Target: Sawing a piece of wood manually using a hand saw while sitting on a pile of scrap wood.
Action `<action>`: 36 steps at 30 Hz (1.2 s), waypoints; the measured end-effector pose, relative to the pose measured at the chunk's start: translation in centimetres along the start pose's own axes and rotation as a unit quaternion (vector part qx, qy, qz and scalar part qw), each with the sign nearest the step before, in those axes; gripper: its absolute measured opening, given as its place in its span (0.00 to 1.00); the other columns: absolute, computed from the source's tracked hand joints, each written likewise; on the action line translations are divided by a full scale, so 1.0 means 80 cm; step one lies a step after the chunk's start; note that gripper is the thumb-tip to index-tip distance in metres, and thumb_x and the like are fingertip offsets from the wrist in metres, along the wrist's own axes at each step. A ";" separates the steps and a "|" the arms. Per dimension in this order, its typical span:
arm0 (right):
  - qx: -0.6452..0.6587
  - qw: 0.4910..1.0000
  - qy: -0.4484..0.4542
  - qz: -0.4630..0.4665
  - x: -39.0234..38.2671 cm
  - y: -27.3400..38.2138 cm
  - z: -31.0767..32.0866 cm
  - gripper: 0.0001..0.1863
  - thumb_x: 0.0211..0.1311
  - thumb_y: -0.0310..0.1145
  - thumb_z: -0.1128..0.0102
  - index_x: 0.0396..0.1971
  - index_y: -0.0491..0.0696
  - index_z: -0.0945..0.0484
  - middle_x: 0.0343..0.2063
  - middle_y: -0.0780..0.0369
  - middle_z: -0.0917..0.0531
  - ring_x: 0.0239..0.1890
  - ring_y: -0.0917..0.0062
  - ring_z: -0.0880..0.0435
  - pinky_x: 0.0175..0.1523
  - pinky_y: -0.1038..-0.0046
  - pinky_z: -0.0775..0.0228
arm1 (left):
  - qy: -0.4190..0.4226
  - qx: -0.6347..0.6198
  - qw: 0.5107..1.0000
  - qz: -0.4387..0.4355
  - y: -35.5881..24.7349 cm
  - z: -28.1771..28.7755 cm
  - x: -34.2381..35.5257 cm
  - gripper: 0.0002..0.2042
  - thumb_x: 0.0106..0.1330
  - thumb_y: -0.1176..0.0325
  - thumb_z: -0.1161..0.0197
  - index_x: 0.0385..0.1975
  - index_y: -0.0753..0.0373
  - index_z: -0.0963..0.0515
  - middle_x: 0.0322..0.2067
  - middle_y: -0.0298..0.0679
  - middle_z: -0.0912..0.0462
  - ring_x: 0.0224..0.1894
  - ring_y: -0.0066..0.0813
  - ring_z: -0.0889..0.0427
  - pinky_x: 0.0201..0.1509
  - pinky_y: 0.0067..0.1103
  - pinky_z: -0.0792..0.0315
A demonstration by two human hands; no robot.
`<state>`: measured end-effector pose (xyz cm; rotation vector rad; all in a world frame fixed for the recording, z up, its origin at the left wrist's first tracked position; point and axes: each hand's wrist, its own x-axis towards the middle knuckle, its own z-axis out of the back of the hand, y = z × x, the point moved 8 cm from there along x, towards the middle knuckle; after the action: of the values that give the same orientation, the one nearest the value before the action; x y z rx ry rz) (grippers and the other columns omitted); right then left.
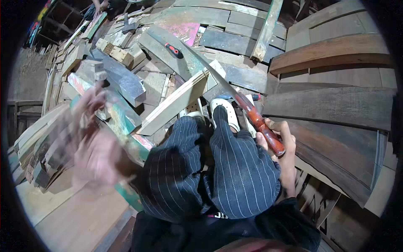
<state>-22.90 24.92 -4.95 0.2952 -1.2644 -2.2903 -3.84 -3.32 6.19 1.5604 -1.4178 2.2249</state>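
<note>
My right hand (283,147) is closed around the turned, reddish-brown wooden handle (257,119) of a tool with a long, narrow metal blade (218,77). The blade slants up and to the left, its far part passing over the end of a pale wooden board (168,107). Whether it touches that board I cannot tell. On the left, my left hand (98,147) is badly smeared by motion above a green-stained plank (119,119). Its fingers point away from me, towards a small block-like piece (100,75), and their grip is unclear.
A red-and-black handle (174,51) lies on a wide board ahead. Stacked wood offcuts (44,151) stand at left, beside a grey squared beam (121,77). Wooden slats (327,101) line the right side. White clogs (224,111) are on my feet. Another person's hand (100,6) shows far left.
</note>
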 end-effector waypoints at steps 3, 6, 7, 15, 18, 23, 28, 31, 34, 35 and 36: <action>-0.036 0.994 0.005 0.101 0.008 0.024 -0.001 0.15 0.56 0.31 0.33 0.39 0.43 0.29 0.31 0.52 0.17 0.25 0.72 0.16 0.29 0.76 0.29 | -0.037 0.037 0.882 0.467 -0.082 0.075 0.000 0.38 0.57 0.38 0.47 0.54 0.68 0.35 0.49 0.55 0.27 0.46 0.48 0.25 0.49 0.44 0.30; 0.007 1.000 0.025 0.000 -0.002 0.017 -0.009 0.16 0.55 0.30 0.32 0.37 0.41 0.29 0.33 0.50 0.17 0.22 0.74 0.18 0.28 0.74 0.29 | 0.021 -0.020 0.579 0.815 -0.136 0.102 -0.097 0.28 0.61 0.47 0.46 0.52 0.64 0.32 0.47 0.48 0.24 0.41 0.43 0.23 0.46 0.35 0.28; 0.000 1.000 0.022 0.001 -0.004 0.020 -0.002 0.16 0.55 0.30 0.32 0.37 0.41 0.29 0.33 0.50 0.17 0.22 0.74 0.18 0.28 0.74 0.29 | 0.023 -0.033 0.599 0.800 -0.138 0.106 -0.099 0.28 0.61 0.47 0.47 0.52 0.64 0.32 0.47 0.48 0.24 0.41 0.42 0.23 0.47 0.34 0.28; 0.038 0.999 -0.021 -0.001 -0.007 0.013 0.022 0.14 0.56 0.27 0.34 0.35 0.40 0.31 0.34 0.50 0.17 0.28 0.71 0.15 0.31 0.74 0.25 | -0.104 -0.262 0.742 0.609 -0.048 0.115 -0.116 0.28 0.62 0.46 0.50 0.53 0.63 0.33 0.45 0.46 0.23 0.40 0.39 0.22 0.49 0.31 0.29; -0.021 0.999 -0.015 0.021 -0.008 0.005 0.003 0.14 0.56 0.27 0.34 0.36 0.41 0.29 0.32 0.50 0.17 0.25 0.73 0.17 0.30 0.75 0.27 | -0.065 -0.159 0.926 0.336 0.091 0.059 -0.078 0.21 0.63 0.56 0.49 0.50 0.64 0.29 0.43 0.44 0.21 0.42 0.32 0.22 0.49 0.28 0.30; -0.012 0.999 0.002 0.036 -0.011 0.009 0.009 0.15 0.53 0.28 0.31 0.36 0.41 0.29 0.30 0.50 0.17 0.24 0.72 0.17 0.29 0.75 0.28 | 0.225 0.313 0.892 0.237 0.303 -0.118 -0.133 0.32 0.53 0.52 0.31 0.51 0.67 0.31 0.46 0.52 0.25 0.50 0.43 0.26 0.53 0.34 0.30; -0.026 0.996 0.001 0.082 -0.020 0.015 0.015 0.15 0.53 0.28 0.31 0.37 0.41 0.27 0.26 0.53 0.17 0.25 0.73 0.15 0.30 0.77 0.26 | 0.381 0.424 0.750 0.336 0.369 -0.133 -0.199 0.24 0.51 0.68 0.38 0.50 0.64 0.28 0.35 0.56 0.20 0.37 0.56 0.21 0.41 0.41 0.26; -0.022 0.994 -0.012 0.108 -0.022 0.012 0.019 0.16 0.52 0.27 0.31 0.38 0.41 0.26 0.24 0.54 0.18 0.24 0.74 0.16 0.29 0.77 0.27 | 0.362 0.453 0.781 0.233 0.354 -0.150 -0.195 0.21 0.50 0.76 0.45 0.48 0.64 0.27 0.29 0.55 0.20 0.30 0.57 0.20 0.34 0.42 0.27; -0.038 0.989 0.001 0.143 -0.021 0.024 0.014 0.16 0.51 0.26 0.31 0.37 0.40 0.26 0.23 0.53 0.18 0.23 0.73 0.16 0.28 0.77 0.27 | 0.291 0.455 0.819 0.195 0.340 -0.142 -0.184 0.18 0.57 0.66 0.38 0.47 0.63 0.28 0.30 0.49 0.21 0.33 0.52 0.19 0.33 0.42 0.27; -0.035 0.989 0.008 0.144 -0.023 0.023 0.010 0.16 0.51 0.26 0.31 0.37 0.40 0.26 0.23 0.53 0.18 0.23 0.73 0.16 0.28 0.77 0.27 | 0.288 0.460 0.816 0.201 0.338 -0.133 -0.185 0.18 0.57 0.66 0.38 0.47 0.63 0.28 0.30 0.49 0.21 0.33 0.52 0.19 0.33 0.42 0.27; -0.059 0.984 -0.006 0.166 -0.023 0.014 0.009 0.17 0.51 0.26 0.30 0.38 0.40 0.27 0.23 0.53 0.18 0.23 0.73 0.16 0.28 0.77 0.27 | 0.290 0.450 0.820 0.205 0.340 -0.143 -0.182 0.19 0.57 0.65 0.38 0.48 0.63 0.29 0.31 0.49 0.21 0.34 0.51 0.19 0.34 0.41 0.27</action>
<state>-21.27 25.94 -3.75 0.0234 -1.0855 -2.0704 -19.18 -4.67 -22.92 0.4707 -0.5322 3.4973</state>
